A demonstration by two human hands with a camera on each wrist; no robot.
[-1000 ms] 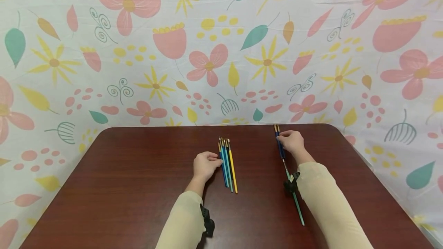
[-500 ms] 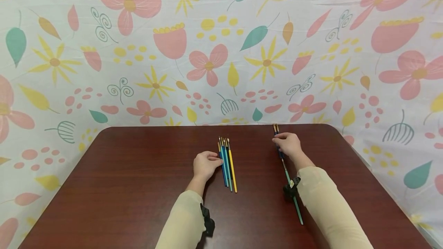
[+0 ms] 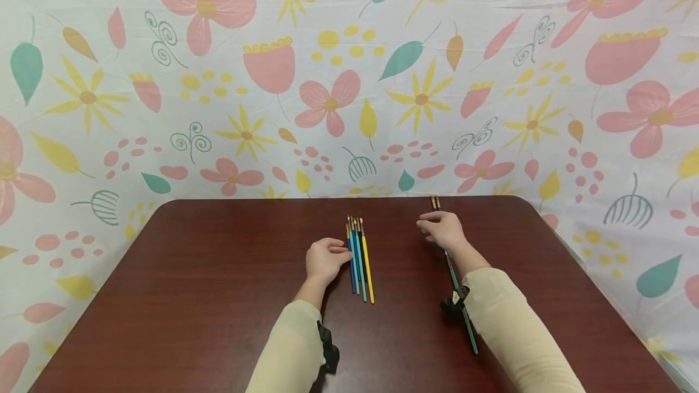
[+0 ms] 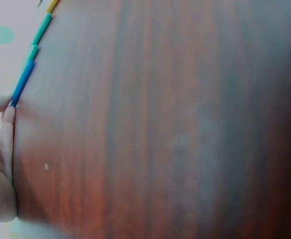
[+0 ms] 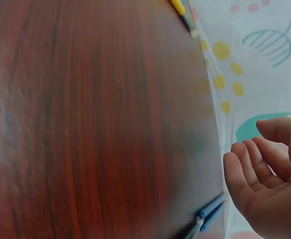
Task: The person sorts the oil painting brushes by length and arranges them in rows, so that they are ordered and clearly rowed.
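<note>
Person wears pale cream-yellow long sleeves, plain and lightly creased: left sleeve point(image 3: 286, 344), right sleeve point(image 3: 516, 329). Black, lumpy-outlined left wrist camera point(image 3: 328, 349); right wrist camera point(image 3: 451, 306) likewise black, small pale patch on it. Left hand point(image 3: 325, 261), right hand point(image 3: 445, 230) bare.

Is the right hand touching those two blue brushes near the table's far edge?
Apart: the right wrist view shows a strip of pale cloth between the right hand and the blue brushes.

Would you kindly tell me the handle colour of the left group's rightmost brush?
Its handle is yellow, clearest in the head view.
</note>
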